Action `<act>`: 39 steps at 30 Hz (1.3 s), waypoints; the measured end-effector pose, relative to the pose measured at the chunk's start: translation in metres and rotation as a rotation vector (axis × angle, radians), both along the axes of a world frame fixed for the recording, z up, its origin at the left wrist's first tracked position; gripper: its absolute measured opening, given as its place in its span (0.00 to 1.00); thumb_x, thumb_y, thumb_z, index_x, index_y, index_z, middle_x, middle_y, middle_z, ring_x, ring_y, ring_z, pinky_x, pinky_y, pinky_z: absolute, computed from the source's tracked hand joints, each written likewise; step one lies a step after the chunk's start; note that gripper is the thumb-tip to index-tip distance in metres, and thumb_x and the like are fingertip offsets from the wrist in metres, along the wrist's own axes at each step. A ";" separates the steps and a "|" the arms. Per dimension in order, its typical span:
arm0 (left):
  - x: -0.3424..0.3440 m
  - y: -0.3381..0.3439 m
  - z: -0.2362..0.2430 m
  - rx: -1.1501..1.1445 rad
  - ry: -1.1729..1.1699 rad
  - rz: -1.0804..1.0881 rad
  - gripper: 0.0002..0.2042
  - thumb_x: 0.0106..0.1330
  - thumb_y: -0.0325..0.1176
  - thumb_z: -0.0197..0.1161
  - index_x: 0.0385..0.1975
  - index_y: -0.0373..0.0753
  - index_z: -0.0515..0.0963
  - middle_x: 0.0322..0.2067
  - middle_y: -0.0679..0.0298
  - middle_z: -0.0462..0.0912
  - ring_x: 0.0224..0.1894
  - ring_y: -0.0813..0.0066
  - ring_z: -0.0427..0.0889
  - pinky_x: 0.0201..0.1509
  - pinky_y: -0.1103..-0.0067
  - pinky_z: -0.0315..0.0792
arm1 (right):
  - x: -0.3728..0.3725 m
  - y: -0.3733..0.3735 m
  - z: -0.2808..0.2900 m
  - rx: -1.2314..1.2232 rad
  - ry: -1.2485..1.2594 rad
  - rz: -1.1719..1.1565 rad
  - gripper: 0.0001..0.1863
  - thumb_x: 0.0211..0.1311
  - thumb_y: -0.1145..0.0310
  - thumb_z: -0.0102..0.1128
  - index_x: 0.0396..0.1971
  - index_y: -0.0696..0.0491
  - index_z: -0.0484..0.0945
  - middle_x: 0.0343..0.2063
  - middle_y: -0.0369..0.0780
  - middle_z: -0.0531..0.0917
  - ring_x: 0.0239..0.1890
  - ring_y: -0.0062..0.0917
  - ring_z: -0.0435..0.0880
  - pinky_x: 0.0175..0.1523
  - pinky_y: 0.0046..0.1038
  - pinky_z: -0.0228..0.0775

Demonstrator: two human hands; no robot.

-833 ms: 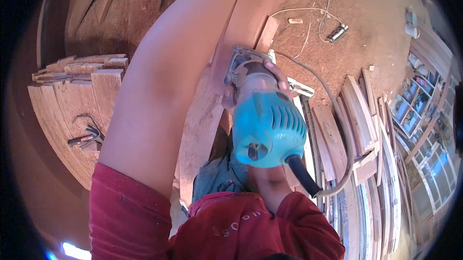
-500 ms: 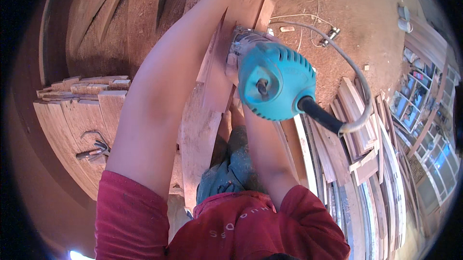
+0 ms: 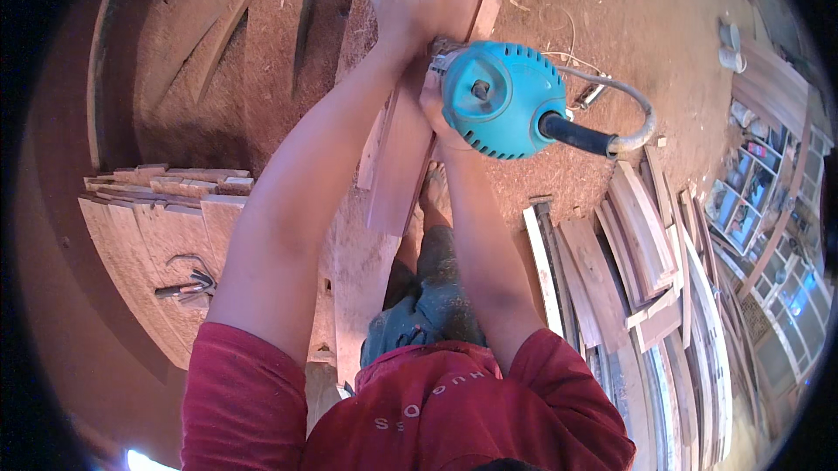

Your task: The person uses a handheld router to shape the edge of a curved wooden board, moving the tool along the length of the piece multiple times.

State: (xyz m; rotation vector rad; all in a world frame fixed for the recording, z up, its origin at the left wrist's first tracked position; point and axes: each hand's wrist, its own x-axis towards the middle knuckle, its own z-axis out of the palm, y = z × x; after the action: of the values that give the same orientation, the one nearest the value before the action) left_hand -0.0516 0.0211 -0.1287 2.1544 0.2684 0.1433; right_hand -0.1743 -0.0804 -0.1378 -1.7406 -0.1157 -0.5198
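Observation:
A teal corded power tool (image 3: 511,104) that looks like a router stands over a long reddish-brown wooden board (image 3: 397,178). My right hand (image 3: 434,106) is closed on its near left side; the tool's body hides most of the fingers. Farther along, my left hand (image 3: 406,4) grips the left edge of the same board, with a finger lying over its top. The tool's base and cutting end are hidden under the housing. Its black cord sleeve (image 3: 576,134) points right and the grey cord (image 3: 642,109) loops back toward the floor.
Stacked planks (image 3: 148,244) lie at left, with a dark metal hand tool (image 3: 188,283) on them. Long wood strips (image 3: 628,261) are piled at right. A small wood piece (image 3: 485,17) shows beside the board. Sawdust covers the floor (image 3: 602,0). My bare foot (image 3: 435,187) is near the board.
The router has moved away from me along the board, with my right hand on it. My left hand has come further into view, and the whole scene has shifted slightly.

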 end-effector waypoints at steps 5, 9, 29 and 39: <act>0.004 0.005 -0.008 -0.057 -0.187 -0.006 0.23 0.80 0.49 0.39 0.63 0.58 0.80 0.59 0.63 0.84 0.60 0.57 0.80 0.68 0.60 0.66 | 0.032 0.001 0.006 0.045 0.038 0.032 0.07 0.58 0.74 0.70 0.35 0.53 0.79 0.31 0.33 0.82 0.36 0.25 0.80 0.49 0.30 0.74; -0.001 -0.001 0.007 -0.135 -0.098 -0.025 0.22 0.81 0.47 0.39 0.63 0.55 0.80 0.58 0.66 0.85 0.60 0.57 0.80 0.68 0.64 0.69 | 0.065 -0.005 -0.006 -0.039 -0.040 -0.040 0.10 0.59 0.75 0.70 0.38 0.54 0.80 0.34 0.34 0.84 0.37 0.25 0.82 0.49 0.31 0.75; 0.008 0.002 0.030 0.099 -0.074 -0.179 0.20 0.75 0.35 0.53 0.62 0.33 0.78 0.61 0.49 0.80 0.64 0.47 0.77 0.70 0.60 0.68 | 0.205 -0.016 0.006 0.385 -0.113 -0.091 0.18 0.67 0.60 0.64 0.48 0.56 0.77 0.39 0.39 0.83 0.39 0.28 0.83 0.45 0.31 0.76; 0.009 -0.005 0.035 0.151 -0.026 -0.173 0.22 0.73 0.35 0.58 0.63 0.31 0.75 0.64 0.48 0.77 0.66 0.47 0.75 0.71 0.60 0.66 | 0.265 -0.033 0.023 -0.074 -0.257 -0.272 0.29 0.54 0.57 0.75 0.51 0.58 0.76 0.42 0.45 0.83 0.40 0.39 0.84 0.46 0.38 0.76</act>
State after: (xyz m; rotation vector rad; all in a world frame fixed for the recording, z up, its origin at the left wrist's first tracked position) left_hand -0.0426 0.0164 -0.0939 2.3119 0.0571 0.0947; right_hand 0.0911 -0.1137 -0.1147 -1.7645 -0.0805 -0.9498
